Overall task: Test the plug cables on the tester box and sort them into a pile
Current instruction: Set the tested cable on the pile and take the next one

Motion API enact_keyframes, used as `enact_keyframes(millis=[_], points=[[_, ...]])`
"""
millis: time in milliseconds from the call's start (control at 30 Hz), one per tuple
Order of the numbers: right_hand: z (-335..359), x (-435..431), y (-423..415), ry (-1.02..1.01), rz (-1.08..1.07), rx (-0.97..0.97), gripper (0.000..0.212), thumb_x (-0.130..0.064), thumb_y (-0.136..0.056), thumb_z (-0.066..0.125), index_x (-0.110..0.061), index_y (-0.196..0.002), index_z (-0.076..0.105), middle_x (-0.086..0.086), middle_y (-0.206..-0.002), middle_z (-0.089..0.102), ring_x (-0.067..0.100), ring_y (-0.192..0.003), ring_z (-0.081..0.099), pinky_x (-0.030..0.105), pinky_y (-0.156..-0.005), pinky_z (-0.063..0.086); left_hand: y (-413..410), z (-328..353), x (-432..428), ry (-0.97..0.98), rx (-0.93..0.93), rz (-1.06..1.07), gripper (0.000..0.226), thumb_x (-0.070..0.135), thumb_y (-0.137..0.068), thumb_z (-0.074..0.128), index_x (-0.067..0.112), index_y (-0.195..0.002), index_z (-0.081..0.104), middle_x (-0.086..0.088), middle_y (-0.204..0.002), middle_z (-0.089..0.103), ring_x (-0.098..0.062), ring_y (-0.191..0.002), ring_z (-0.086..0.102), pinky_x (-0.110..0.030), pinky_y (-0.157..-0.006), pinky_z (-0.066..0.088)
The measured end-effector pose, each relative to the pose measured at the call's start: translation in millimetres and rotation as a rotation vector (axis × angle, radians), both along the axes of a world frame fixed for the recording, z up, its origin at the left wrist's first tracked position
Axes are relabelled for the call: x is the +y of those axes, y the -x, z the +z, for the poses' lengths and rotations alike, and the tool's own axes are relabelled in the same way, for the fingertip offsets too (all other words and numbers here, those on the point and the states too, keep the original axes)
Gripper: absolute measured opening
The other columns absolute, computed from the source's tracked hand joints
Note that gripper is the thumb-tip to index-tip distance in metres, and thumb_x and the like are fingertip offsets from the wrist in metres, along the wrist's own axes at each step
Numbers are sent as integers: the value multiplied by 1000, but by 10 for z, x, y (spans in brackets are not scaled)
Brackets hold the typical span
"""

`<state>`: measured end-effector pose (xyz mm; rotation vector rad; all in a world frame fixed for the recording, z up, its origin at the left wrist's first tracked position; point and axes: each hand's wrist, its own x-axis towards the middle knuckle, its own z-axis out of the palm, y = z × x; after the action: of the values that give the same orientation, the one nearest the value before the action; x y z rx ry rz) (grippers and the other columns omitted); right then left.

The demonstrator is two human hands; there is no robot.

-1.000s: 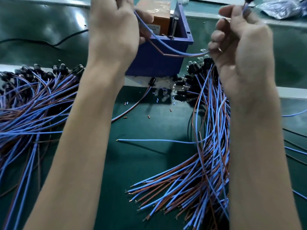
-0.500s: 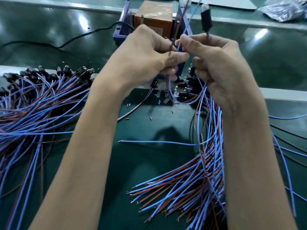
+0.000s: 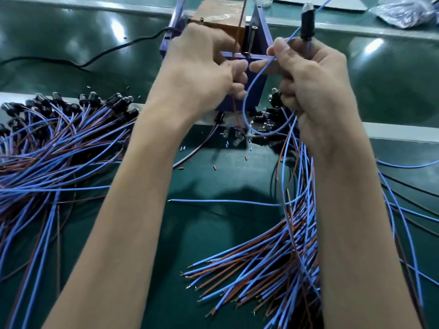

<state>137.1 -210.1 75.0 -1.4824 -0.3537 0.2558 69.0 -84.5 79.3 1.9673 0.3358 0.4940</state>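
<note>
Both hands are raised in front of the blue open-topped tester box with an orange-brown block inside, which stands at the back of the dark green worktop.

The right hand has its grip curled round a plug cable with a black body and a clear tip. The plug stands upright above the fingers, probably so the tip can be watched. The thin blue lead loops down from this hand. The left hand pinches a thin brown lead between thumb and fingertips, just in front of the box wall. Holding the two leads apart looks like a way to bring each bare end to its own metal post – whether either end touches one yet cannot be told.

Two heaps of blue and brown cables flank the forearms. The left pile lies fanned with its black plugs towards the box, while the right pile shows its stripped ends towards the person. Which heap is the tested one cannot be told. A black power cord runs off from the box's left side.
</note>
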Motion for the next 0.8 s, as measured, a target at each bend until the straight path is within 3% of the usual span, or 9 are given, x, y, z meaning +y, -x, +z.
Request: enact_keyframes(millis=[100,233,300,367,500,667,800], points=[[-6,-28,-26,24,-44,-15,10,-16,-96,57,-8,-98,62,0,-65,63,0,-36,42,13,-38,29,23,20,76,-30,-81,130,34,7,-90,64,10,-123,54,-5,-87,66,-11,-59,70,-24,-64,58],[-23,-25,-59,35,-88,-10,4,-11,-95,58,-12,-97,61,-5,-55,50,1,-38,36,13,-39,28,68,38,175,-95,-80,242,27,10,-91,61,15,-116,52,6,-82,59,-8,-55,69,-26,-65,59],[-32,-7,-73,11,-109,9,8,-7,-95,55,-9,-99,62,-5,-59,45,1,-39,37,12,-39,30,80,40,197,-128,-47,274,20,10,-92,60,17,-110,55,8,-82,62,-9,-56,70,-29,-69,60],[-47,6,-87,18,-130,35,12,-5,-95,52,-8,-96,64,-5,-60,41,0,-38,34,12,-39,27,79,28,224,-159,-3,304,18,9,-91,59,16,-107,59,6,-84,66,-14,-63,71,-34,-74,60],[-81,-5,-99,73,-142,45,18,-5,-94,51,-12,-86,66,-13,-44,35,2,-36,28,11,-38,23,84,28,224,-206,100,335,30,14,-85,53,12,-113,64,-8,-103,70,-29,-86,71,-40,-87,56],[-103,-22,-109,187,-104,12,19,-9,-94,52,-10,-86,70,-12,-37,31,4,-36,24,15,-37,20,95,49,202,-200,181,324,34,20,-81,53,15,-112,66,-8,-109,69,-33,-92,69,-40,-93,53],[-122,-13,-123,218,-82,7,20,-8,-92,51,-9,-87,70,-12,-37,31,4,-36,24,16,-37,19,94,31,217,-182,192,313,27,17,-84,54,19,-108,66,-7,-98,72,-27,-89,71,-35,-92,54]])
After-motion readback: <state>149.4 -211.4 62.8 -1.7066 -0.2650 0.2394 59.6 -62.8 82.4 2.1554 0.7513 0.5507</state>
